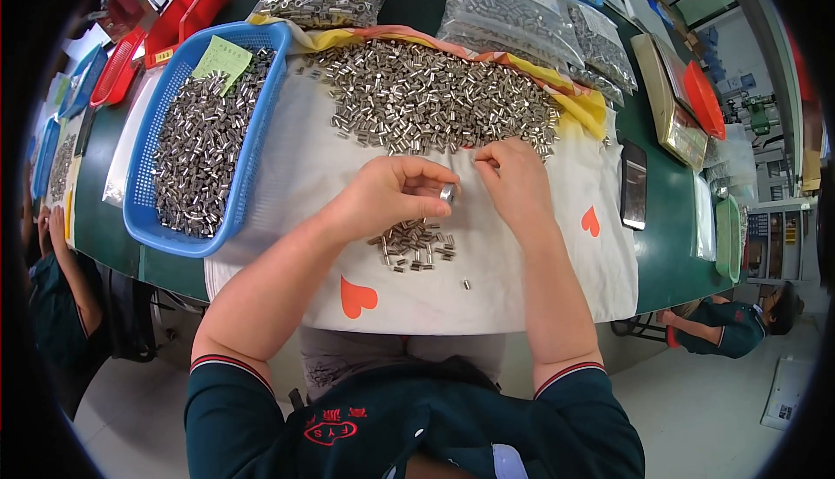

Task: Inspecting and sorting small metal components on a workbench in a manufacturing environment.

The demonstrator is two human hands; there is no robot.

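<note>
My left hand (393, 190) is closed, pinching a short round metal piece (447, 193) between thumb and fingers; a darker spot shows in its end. Just to the right, my right hand (515, 179) is also closed, thumb and forefinger pressed together at the near edge of the big heap of small metal sleeves (417, 96). Whatever its fingertips hold is too small to make out. Below my left hand lies a smaller pile of sleeves (416, 244), and a single sleeve (466, 285) rests apart from it, nearer to me.
A white cloth (296, 209) with red hearts covers the green table (670, 262). At left stands a blue basket (137, 209) of sleeves with a green note. Bags of metal parts (513, 9) line the back. A phone (634, 185) lies right. Other people sit at both sides.
</note>
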